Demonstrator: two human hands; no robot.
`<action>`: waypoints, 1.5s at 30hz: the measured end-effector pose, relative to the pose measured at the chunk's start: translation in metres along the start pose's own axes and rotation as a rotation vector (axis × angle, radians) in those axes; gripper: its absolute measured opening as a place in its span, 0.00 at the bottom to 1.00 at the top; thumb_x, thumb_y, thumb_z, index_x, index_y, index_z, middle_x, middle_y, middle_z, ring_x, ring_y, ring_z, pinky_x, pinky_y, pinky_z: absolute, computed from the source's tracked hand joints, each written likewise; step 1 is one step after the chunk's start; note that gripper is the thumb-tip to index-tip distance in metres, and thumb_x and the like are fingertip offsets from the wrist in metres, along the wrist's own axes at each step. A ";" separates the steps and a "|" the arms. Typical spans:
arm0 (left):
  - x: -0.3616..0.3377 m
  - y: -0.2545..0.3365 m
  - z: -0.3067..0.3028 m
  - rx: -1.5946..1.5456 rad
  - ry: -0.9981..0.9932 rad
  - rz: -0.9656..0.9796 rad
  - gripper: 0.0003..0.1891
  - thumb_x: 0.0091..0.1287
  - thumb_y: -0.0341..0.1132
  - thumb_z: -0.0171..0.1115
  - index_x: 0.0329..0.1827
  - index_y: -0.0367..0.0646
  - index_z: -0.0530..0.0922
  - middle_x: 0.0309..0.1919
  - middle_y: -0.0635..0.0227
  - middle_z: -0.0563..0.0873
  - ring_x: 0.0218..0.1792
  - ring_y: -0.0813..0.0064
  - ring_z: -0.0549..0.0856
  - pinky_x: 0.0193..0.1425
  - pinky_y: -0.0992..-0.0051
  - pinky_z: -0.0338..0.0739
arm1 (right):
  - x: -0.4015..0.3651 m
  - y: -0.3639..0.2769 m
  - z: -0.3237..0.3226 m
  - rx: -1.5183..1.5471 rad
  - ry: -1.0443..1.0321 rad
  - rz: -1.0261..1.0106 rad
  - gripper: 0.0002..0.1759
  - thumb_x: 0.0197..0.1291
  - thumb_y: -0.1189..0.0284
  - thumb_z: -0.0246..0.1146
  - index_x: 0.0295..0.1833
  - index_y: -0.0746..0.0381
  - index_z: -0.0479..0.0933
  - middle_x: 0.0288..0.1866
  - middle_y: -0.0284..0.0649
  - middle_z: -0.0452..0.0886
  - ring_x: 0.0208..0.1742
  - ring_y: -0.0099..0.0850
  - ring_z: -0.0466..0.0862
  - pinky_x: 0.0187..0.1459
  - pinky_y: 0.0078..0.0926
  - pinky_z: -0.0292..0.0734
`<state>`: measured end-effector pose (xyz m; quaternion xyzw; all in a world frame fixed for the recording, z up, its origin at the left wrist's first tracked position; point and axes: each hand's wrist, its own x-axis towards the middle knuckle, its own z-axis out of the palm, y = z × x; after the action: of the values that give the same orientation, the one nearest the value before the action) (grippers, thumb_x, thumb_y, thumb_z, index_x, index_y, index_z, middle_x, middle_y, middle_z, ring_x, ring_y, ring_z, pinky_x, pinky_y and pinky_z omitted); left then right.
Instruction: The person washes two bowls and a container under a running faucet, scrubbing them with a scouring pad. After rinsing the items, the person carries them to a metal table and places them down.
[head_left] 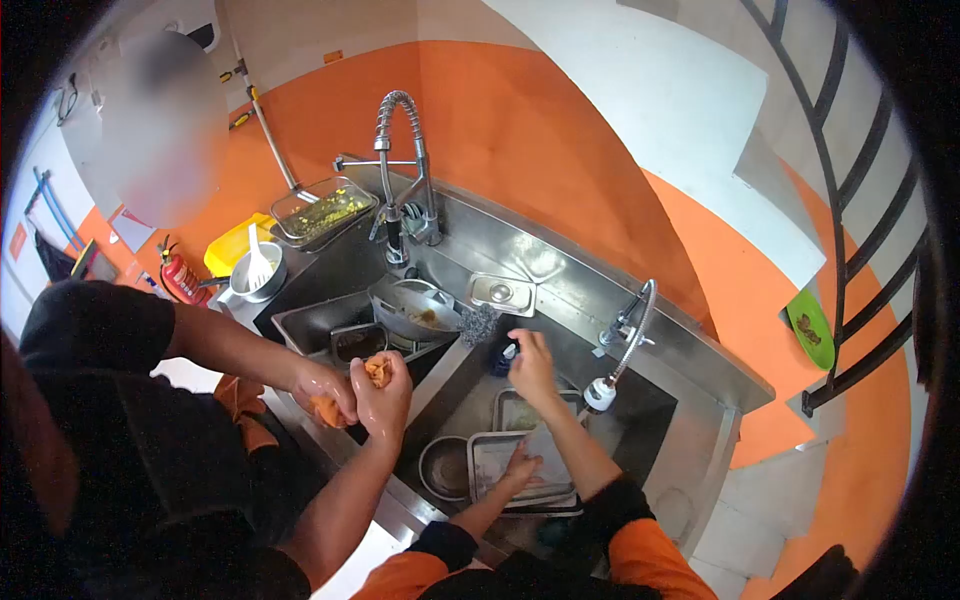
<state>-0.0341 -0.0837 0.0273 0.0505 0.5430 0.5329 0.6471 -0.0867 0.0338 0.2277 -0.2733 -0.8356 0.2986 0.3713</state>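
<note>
My left hand (520,466) lies flat on a rectangular metal tray (490,452) in the right sink basin, fingers apart. My right hand (531,366) reaches forward over the basin, and its fingertips touch the white top of a dark bottle (502,358) on the divider between the basins. A steel scouring pad (480,323) sits just behind that bottle. A second tray (508,405) lies under my right forearm. To my left, a co-worker in a black shirt squeezes an orange cloth (377,371) with both hands over the left basin.
A tall spring faucet (398,140) stands at the back, with a smaller sprayer tap (628,330) on the right. A pan (412,310), a glass dish of food (322,212), a bowl with a spoon (256,272) and a round bowl (447,468) surround the sink. Black railing (850,250) is at the right.
</note>
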 end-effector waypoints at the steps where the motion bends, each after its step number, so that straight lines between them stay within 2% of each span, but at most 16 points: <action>1: -0.002 0.010 0.004 0.047 -0.036 -0.001 0.41 0.59 0.31 0.60 0.69 0.64 0.44 0.54 0.54 0.69 0.48 0.57 0.75 0.41 0.57 0.80 | 0.009 0.022 0.028 -0.085 -0.108 0.111 0.27 0.44 0.84 0.55 0.54 0.57 0.67 0.51 0.52 0.67 0.50 0.51 0.71 0.49 0.41 0.68; 3: 0.008 0.003 -0.001 -0.009 -0.144 0.064 0.40 0.58 0.29 0.58 0.70 0.59 0.45 0.59 0.56 0.64 0.50 0.58 0.74 0.36 0.59 0.81 | 0.031 0.043 0.070 -0.158 -0.165 0.212 0.34 0.47 0.76 0.63 0.61 0.48 0.63 0.63 0.54 0.56 0.59 0.57 0.63 0.57 0.46 0.63; 5: 0.039 -0.015 -0.009 0.118 -0.284 0.255 0.41 0.59 0.34 0.61 0.71 0.53 0.44 0.64 0.50 0.59 0.52 0.54 0.74 0.42 0.62 0.79 | 0.051 0.047 0.091 -0.313 -0.284 0.174 0.39 0.45 0.68 0.68 0.64 0.41 0.60 0.70 0.53 0.44 0.64 0.61 0.55 0.63 0.50 0.55; 6: 0.042 -0.020 -0.011 0.140 -0.308 0.264 0.41 0.59 0.34 0.60 0.71 0.53 0.43 0.64 0.50 0.59 0.52 0.54 0.74 0.42 0.62 0.79 | 0.052 0.065 0.109 -0.356 -0.258 0.039 0.35 0.40 0.69 0.70 0.58 0.47 0.67 0.65 0.51 0.57 0.60 0.56 0.62 0.60 0.47 0.59; 9: 0.050 -0.026 -0.015 0.169 -0.289 0.224 0.41 0.60 0.33 0.58 0.71 0.53 0.40 0.64 0.50 0.59 0.53 0.54 0.74 0.43 0.62 0.79 | 0.048 0.105 0.151 -0.223 -0.278 -0.127 0.26 0.38 0.71 0.70 0.47 0.53 0.71 0.53 0.46 0.70 0.54 0.51 0.68 0.54 0.43 0.63; 10: 0.051 -0.030 -0.019 0.174 -0.284 0.214 0.42 0.60 0.33 0.58 0.70 0.53 0.39 0.64 0.50 0.59 0.53 0.54 0.74 0.43 0.62 0.79 | 0.030 0.088 0.151 -0.237 -0.110 -0.156 0.21 0.35 0.73 0.70 0.39 0.57 0.70 0.41 0.42 0.73 0.48 0.46 0.71 0.47 0.40 0.66; 15: 0.053 -0.050 -0.055 0.154 -0.256 0.136 0.42 0.61 0.33 0.55 0.70 0.54 0.34 0.63 0.50 0.60 0.54 0.54 0.74 0.45 0.62 0.79 | -0.098 0.007 0.070 0.234 -0.134 0.197 0.21 0.49 0.71 0.65 0.48 0.60 0.66 0.43 0.45 0.71 0.48 0.44 0.72 0.47 0.37 0.67; 18: 0.053 -0.054 -0.087 0.044 -0.238 0.059 0.43 0.62 0.32 0.53 0.70 0.54 0.30 0.63 0.51 0.60 0.54 0.54 0.73 0.45 0.62 0.79 | -0.173 0.025 0.023 0.139 0.071 0.516 0.24 0.51 0.62 0.65 0.51 0.60 0.67 0.43 0.49 0.76 0.47 0.43 0.77 0.49 0.34 0.70; 20: -0.026 0.021 -0.042 -0.090 -0.213 -0.025 0.46 0.55 0.19 0.45 0.68 0.66 0.29 0.64 0.51 0.56 0.55 0.53 0.72 0.45 0.57 0.80 | -0.202 0.054 0.000 0.072 0.187 0.759 0.27 0.52 0.60 0.64 0.53 0.62 0.67 0.44 0.50 0.77 0.47 0.46 0.77 0.49 0.36 0.70; 27: -0.039 0.004 -0.020 -0.092 -0.358 0.040 0.47 0.50 0.13 0.42 0.67 0.75 0.43 0.64 0.58 0.58 0.49 0.56 0.76 0.36 0.59 0.83 | -0.230 0.127 0.005 -0.537 0.099 0.385 0.15 0.49 0.72 0.63 0.44 0.65 0.75 0.43 0.52 0.78 0.44 0.49 0.77 0.47 0.38 0.71; 28: -0.034 -0.007 -0.018 0.024 -0.291 0.046 0.47 0.50 0.14 0.43 0.66 0.76 0.42 0.56 0.54 0.62 0.29 0.70 0.74 0.37 0.59 0.83 | -0.222 0.130 0.004 -0.448 -0.013 0.446 0.16 0.49 0.72 0.63 0.45 0.64 0.75 0.41 0.50 0.79 0.43 0.48 0.78 0.46 0.37 0.72; 32: -0.021 -0.006 -0.027 0.049 -0.303 0.043 0.48 0.53 0.16 0.45 0.65 0.79 0.34 0.36 0.62 0.71 0.23 0.77 0.72 0.33 0.61 0.82 | -0.201 0.104 0.009 0.074 -0.050 0.459 0.14 0.48 0.74 0.63 0.44 0.62 0.76 0.39 0.46 0.80 0.42 0.44 0.79 0.44 0.35 0.73; 35: -0.055 0.043 -0.014 0.006 -0.253 0.033 0.47 0.57 0.20 0.47 0.65 0.82 0.33 0.34 0.63 0.71 0.24 0.77 0.73 0.32 0.63 0.82 | -0.195 0.087 0.001 0.218 -0.252 0.449 0.15 0.48 0.75 0.64 0.44 0.64 0.73 0.38 0.44 0.80 0.45 0.40 0.79 0.48 0.33 0.71; 36: -0.060 0.052 -0.013 0.055 -0.218 -0.025 0.48 0.50 0.15 0.43 0.68 0.72 0.35 0.59 0.53 0.58 0.40 0.60 0.78 0.39 0.57 0.83 | -0.196 0.089 0.001 0.223 -0.251 0.449 0.15 0.48 0.75 0.64 0.44 0.64 0.73 0.38 0.44 0.80 0.45 0.40 0.79 0.48 0.33 0.71; 39: -0.010 -0.001 -0.052 0.282 -0.252 -0.034 0.47 0.52 0.17 0.44 0.69 0.66 0.33 0.55 0.53 0.64 0.37 0.61 0.79 0.40 0.54 0.82 | -0.202 0.097 0.008 0.240 -0.211 0.304 0.18 0.48 0.75 0.63 0.47 0.64 0.71 0.39 0.46 0.79 0.47 0.44 0.76 0.49 0.36 0.70; 45: -0.053 0.025 -0.021 0.403 -0.213 -0.035 0.43 0.56 0.21 0.44 0.70 0.58 0.34 0.53 0.61 0.70 0.28 0.77 0.77 0.21 0.81 0.72 | -0.207 0.116 0.024 -0.074 0.026 0.458 0.14 0.47 0.77 0.62 0.41 0.63 0.70 0.39 0.49 0.75 0.45 0.49 0.72 0.48 0.40 0.67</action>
<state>-0.0578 -0.1228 0.0694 0.2254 0.5677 0.3941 0.6867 0.0405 -0.0358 0.0380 -0.4729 -0.7573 0.3409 0.2943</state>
